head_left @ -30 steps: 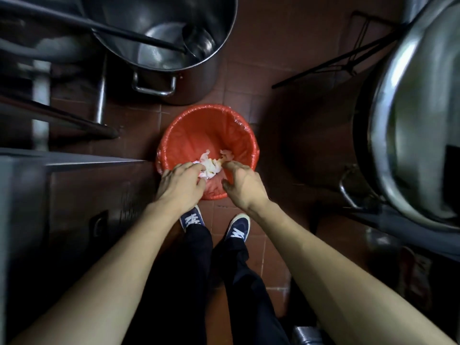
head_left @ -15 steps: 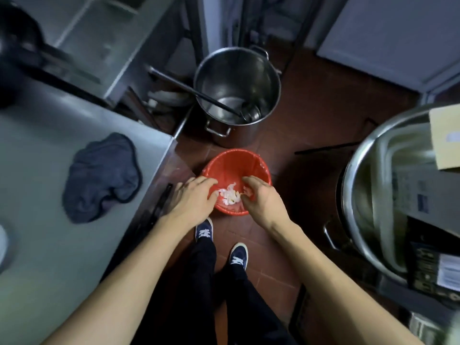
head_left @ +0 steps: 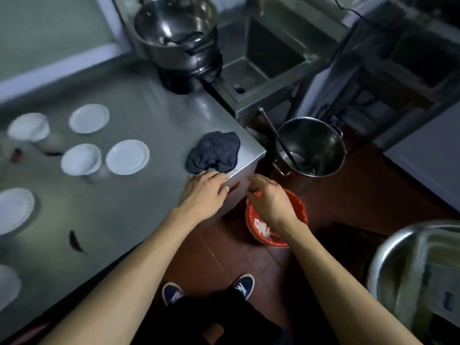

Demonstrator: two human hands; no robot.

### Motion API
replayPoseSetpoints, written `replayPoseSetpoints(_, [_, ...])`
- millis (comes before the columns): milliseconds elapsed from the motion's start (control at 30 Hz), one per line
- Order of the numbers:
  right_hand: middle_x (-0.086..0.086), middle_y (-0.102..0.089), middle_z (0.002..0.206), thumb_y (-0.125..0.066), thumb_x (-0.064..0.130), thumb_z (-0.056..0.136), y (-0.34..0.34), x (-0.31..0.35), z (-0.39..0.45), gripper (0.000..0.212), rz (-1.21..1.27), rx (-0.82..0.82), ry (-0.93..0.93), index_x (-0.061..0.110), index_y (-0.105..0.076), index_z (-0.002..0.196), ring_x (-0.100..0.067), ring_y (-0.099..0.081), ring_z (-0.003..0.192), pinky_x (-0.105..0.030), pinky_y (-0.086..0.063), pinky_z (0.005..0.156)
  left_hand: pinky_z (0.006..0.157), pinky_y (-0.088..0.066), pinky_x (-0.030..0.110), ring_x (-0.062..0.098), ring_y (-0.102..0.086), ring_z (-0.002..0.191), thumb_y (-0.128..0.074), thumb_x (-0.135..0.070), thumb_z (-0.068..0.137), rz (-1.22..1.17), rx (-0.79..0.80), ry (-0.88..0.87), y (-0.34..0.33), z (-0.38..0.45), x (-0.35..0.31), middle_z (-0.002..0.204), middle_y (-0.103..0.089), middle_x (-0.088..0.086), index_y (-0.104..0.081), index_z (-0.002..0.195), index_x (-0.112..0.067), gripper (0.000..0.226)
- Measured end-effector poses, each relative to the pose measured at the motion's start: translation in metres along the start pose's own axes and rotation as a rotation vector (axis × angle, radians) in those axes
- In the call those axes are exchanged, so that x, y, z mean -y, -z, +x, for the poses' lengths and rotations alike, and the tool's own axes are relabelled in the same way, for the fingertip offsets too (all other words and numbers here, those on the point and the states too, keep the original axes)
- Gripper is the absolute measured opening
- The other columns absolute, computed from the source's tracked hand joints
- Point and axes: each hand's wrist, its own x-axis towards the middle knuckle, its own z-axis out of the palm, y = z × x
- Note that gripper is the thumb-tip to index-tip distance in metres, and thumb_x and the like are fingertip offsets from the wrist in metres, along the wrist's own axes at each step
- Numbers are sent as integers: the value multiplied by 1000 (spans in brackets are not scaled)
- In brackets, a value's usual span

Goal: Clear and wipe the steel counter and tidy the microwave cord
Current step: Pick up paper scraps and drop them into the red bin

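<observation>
A person stood at the corner of a brushed steel desk [head_left: 139,115], arms stretched forward. The left hand [head_left: 202,191] lay with fingers straight at the desk edge, its fingertips just touching a crumpled dark grey cloth [head_left: 213,152]. The right hand [head_left: 267,199] hovered empty with relaxed fingers above a round red plastic bin [head_left: 297,207] on the floor, which held white crumpled scraps [head_left: 261,226].

Judging by this, some rubbish was binned, but wiping looked not yet begun. Several white plates [head_left: 127,157] and a small dark scrap [head_left: 76,241] were on the desk.

The microwave and its cord were nowhere in view. The plates at the left were blurred, and one was cut off by the frame.
</observation>
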Motion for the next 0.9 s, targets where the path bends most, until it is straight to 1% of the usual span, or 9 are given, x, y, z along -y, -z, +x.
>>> replayPoseSetpoints(67, [0,-65,127,-62,13,81,-6,28,1,49,4,2,45,17,-62,130,-26,-64,106,-38,-53,88,97,-44,42,26,-55,119,-54,-36,96,9,-23,50,14,-18,22,130,-62,-2,-59,129,-25,36])
replayPoseSetpoints(133, [-3,-63,132,-65,12,82,-16,56,0,49,-3,16,90,15,-62,131,-27,-62,111,-36,-50,91,100,-42,42,23,-53,122,-51,-37,97,7,-41,105,27,-38,45,134,-59,-4,-55,133,-27,38])
replayPoseSetpoints(233, [-7,-63,133,-69,13,85,-36,100,0,46,-9,52,167,12,-62,131,-29,-61,114,-34,-47,92,100,-42,42,23,-53,122,-50,-38,98,-14,-85,174,46,-79,82,133,-59,-3,-56,134,-26,38])
replayPoseSetpoints(333, [-9,-61,135,-70,17,88,-62,151,-2,44,-3,103,248,10,-63,131,-29,-58,123,-35,-44,101,99,-44,42,23,-54,121,-52,-37,97,-45,-153,256,64,-132,125,132,-62,-3,-59,131,-25,36])
replayPoseSetpoints(367, [-9,-61,136,-70,17,89,-72,170,-4,43,-4,122,287,10,-63,131,-29,-57,124,-34,-43,102,99,-45,42,23,-54,121,-52,-37,97,-53,-172,291,70,-152,140,131,-62,-2,-59,130,-25,36])
replayPoseSetpoints(567, [-10,-64,131,-71,13,88,-134,291,-25,39,11,210,495,6,-65,127,-29,-60,120,-23,-37,98,99,-45,42,23,-54,121,-51,-37,98,-48,-246,494,101,-263,228,134,-61,-3,-57,132,-25,37])
replayPoseSetpoints(733, [-10,-66,128,-72,11,87,-184,371,-50,39,26,270,625,6,-65,125,-28,-61,117,-26,-40,100,94,-49,43,25,-58,117,-53,-36,96,-75,-331,632,115,-343,279,129,-63,0,-59,130,-23,37])
replayPoseSetpoints(900, [-8,-65,129,-71,15,87,-228,423,-75,40,8,350,716,8,-65,126,-28,-63,114,-30,-44,98,97,-47,43,25,-58,117,-54,-33,95,-137,-392,760,115,-407,308,132,-62,-1,-60,130,-25,36])
